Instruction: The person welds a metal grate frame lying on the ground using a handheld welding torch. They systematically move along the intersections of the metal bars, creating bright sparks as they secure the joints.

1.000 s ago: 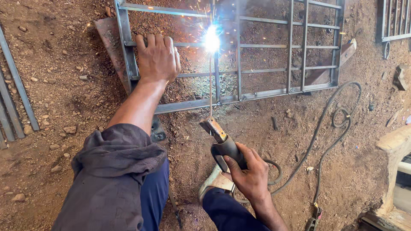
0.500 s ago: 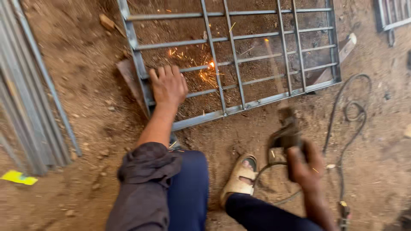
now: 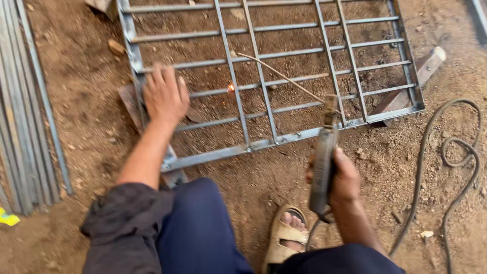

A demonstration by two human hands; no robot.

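Your arc is out now; only a small glow [image 3: 231,87] (centre frame) remains on the grille [image 3: 264,76]. Your right hand [image 3: 341,178] has pulled back lower right, fingers wrapped round the electrode holder [image 3: 323,162]; your left hand [image 3: 165,96] stays flat, fingers spread, on the frame.

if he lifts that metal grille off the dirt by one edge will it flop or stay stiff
Probably stays stiff: the grille is a welded frame with crossing bars. Likely heavy and awkward, since it spans far wider than the left hand pressed on it. Lying flat, it should not roll.

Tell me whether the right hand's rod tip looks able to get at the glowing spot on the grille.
Probably yes: the right hand holds the electrode holder, its rod angled over the grille near the glowing spot; nothing lies between.
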